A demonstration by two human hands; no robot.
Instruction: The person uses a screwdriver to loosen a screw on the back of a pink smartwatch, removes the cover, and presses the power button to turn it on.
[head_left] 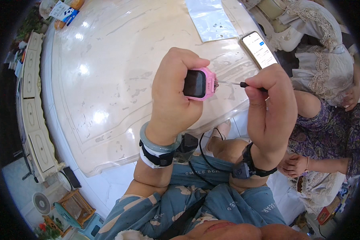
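Note:
Above the table, my left hand [172, 86] is closed around a pink smartwatch [196, 84] with a dark square screen; no strap shows on its right end. Between the thumb and fingers of my right hand [272, 94] is a small screwdriver [242, 84] with a black handle and a thin metal shaft. The screwdriver lies nearly level, its tip at the small metal lugs on the watch's right edge. Whether the tip sits in a screw there is too small to tell.
The glossy pale table [108, 76] spreads beneath my hands. A lit phone [259, 50] and a clear plastic bag [212, 20] lie on its far right. Another person [328, 132] in purple patterned clothes sits close at the right. Dark cables [204, 150] hang near my lap.

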